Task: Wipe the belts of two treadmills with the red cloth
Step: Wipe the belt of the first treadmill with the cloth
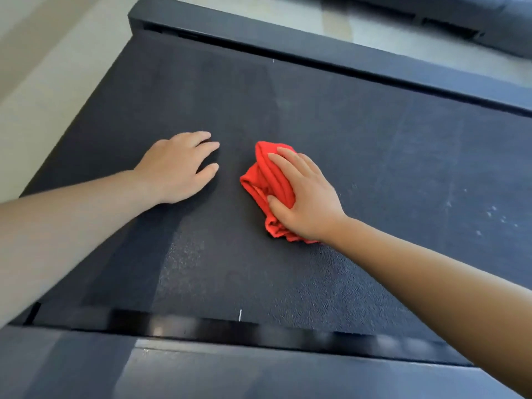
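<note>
Right hand (308,203) clamps the red cloth (273,180) on the belt (374,125), left hand (175,165) lies fingers spread, and pale specks (489,214) rightward suggest perhaps half remains unwiped.

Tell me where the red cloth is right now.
In the head view, the red cloth lies bunched mid-frame on the treadmill belt, under the right hand, just right of the left hand.
</note>
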Action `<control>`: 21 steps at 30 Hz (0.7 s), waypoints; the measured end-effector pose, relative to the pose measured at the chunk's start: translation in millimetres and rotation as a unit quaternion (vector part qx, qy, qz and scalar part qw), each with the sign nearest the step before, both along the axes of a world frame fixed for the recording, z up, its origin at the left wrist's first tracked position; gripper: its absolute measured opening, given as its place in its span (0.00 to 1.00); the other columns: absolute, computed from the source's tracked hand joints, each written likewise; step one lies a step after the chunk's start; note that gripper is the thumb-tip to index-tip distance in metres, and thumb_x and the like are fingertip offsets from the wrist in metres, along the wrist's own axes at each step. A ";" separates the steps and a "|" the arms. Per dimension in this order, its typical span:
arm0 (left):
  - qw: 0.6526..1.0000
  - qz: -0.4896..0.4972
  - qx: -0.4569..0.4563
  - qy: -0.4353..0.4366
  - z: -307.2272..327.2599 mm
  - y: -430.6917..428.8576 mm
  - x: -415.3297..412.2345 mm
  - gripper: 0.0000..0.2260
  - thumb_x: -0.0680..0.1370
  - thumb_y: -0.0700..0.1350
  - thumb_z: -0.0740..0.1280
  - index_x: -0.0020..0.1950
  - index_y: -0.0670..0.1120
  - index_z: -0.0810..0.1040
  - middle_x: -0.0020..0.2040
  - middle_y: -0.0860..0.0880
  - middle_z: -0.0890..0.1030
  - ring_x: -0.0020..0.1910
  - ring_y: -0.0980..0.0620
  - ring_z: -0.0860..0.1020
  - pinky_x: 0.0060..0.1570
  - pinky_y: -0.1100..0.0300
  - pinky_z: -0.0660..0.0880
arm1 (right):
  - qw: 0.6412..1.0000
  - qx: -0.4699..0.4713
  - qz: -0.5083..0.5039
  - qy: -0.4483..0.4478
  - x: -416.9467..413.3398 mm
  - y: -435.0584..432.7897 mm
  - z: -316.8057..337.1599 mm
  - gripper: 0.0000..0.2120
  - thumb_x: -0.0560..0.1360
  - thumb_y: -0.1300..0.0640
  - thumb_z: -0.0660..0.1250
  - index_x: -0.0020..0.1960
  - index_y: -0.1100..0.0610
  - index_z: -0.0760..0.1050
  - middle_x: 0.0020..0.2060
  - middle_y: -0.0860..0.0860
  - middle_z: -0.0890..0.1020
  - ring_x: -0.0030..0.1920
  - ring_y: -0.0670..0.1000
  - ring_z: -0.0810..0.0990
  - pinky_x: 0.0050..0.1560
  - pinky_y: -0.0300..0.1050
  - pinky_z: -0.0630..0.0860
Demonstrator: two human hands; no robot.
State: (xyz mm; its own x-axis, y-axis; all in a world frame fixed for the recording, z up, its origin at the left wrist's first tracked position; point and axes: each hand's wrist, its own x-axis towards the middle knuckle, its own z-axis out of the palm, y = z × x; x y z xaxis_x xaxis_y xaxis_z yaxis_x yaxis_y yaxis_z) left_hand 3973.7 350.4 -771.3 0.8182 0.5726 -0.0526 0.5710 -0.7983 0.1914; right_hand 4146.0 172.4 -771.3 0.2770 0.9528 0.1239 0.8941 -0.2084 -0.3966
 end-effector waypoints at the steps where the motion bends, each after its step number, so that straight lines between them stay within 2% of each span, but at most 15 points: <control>1: 1.000 -0.001 -0.008 -0.002 1.8 -18.9 -11.8 0.23 0.79 0.54 0.56 0.73 0.48 0.64 0.75 0.48 0.62 0.73 0.47 0.60 0.66 0.47 0.63 | 1.000 -0.004 0.016 0.003 -1.3 -10.6 0.7 0.32 0.71 0.48 0.65 0.73 0.53 0.62 0.73 0.48 0.63 0.73 0.52 0.58 0.69 0.49 0.62; 6: 0.999 0.025 -0.029 -0.007 0.6 -107.0 -63.6 0.26 0.77 0.57 0.53 0.73 0.49 0.66 0.75 0.50 0.62 0.74 0.50 0.59 0.69 0.50 0.59 | 0.996 -0.010 0.085 0.002 -10.0 -46.9 1.2 0.33 0.69 0.47 0.63 0.73 0.52 0.63 0.73 0.49 0.64 0.73 0.52 0.59 0.70 0.48 0.60; 9: 0.997 0.046 -0.057 -0.002 -6.7 -142.9 -84.0 0.28 0.76 0.59 0.50 0.75 0.51 0.59 0.77 0.54 0.54 0.76 0.54 0.50 0.73 0.52 0.48 | 0.995 0.005 0.096 -0.002 -24.3 -66.4 -1.9 0.33 0.68 0.46 0.63 0.72 0.52 0.65 0.72 0.50 0.66 0.72 0.54 0.61 0.68 0.46 0.61; 11: 0.996 0.052 -0.065 -0.013 -10.5 -153.4 -91.2 0.28 0.76 0.59 0.48 0.76 0.52 0.57 0.77 0.56 0.52 0.76 0.56 0.48 0.72 0.55 0.44 | 0.995 0.009 0.094 -0.015 -34.0 -71.4 -4.7 0.33 0.68 0.46 0.63 0.72 0.53 0.65 0.72 0.50 0.66 0.72 0.55 0.62 0.66 0.50 0.65; 14: 0.995 0.067 -0.065 -0.031 -10.3 -151.9 -90.5 0.26 0.76 0.56 0.53 0.74 0.53 0.62 0.76 0.56 0.56 0.75 0.55 0.52 0.71 0.56 0.46 | 0.997 -0.003 0.076 -0.020 -37.1 -54.4 -2.7 0.33 0.67 0.45 0.62 0.71 0.52 0.65 0.71 0.49 0.66 0.72 0.54 0.62 0.61 0.56 0.72; 18: 0.996 0.068 -0.055 -0.035 -11.0 -150.8 -89.1 0.26 0.75 0.57 0.52 0.73 0.53 0.64 0.75 0.56 0.58 0.75 0.54 0.54 0.71 0.53 0.49 | 0.999 -0.017 0.038 -0.036 -39.9 -19.4 1.7 0.32 0.69 0.47 0.64 0.71 0.53 0.63 0.72 0.49 0.65 0.71 0.53 0.60 0.59 0.58 0.72; 21: 0.995 0.068 -0.058 -0.047 -11.6 -150.5 -88.7 0.26 0.75 0.57 0.53 0.72 0.53 0.64 0.75 0.56 0.59 0.75 0.55 0.54 0.70 0.53 0.50 | 0.999 -0.014 0.021 -0.037 -50.6 -29.9 1.4 0.33 0.68 0.47 0.64 0.71 0.53 0.63 0.71 0.50 0.65 0.71 0.54 0.60 0.58 0.58 0.71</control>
State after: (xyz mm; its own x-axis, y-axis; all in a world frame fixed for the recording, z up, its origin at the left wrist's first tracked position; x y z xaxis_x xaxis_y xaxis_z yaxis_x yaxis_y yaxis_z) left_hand 3885.0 199.9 -782.9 0.7377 0.6732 -0.0510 0.6476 -0.6842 0.3355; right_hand 4095.5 142.5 -769.8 0.2285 0.9666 0.1164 0.9285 -0.1804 -0.3244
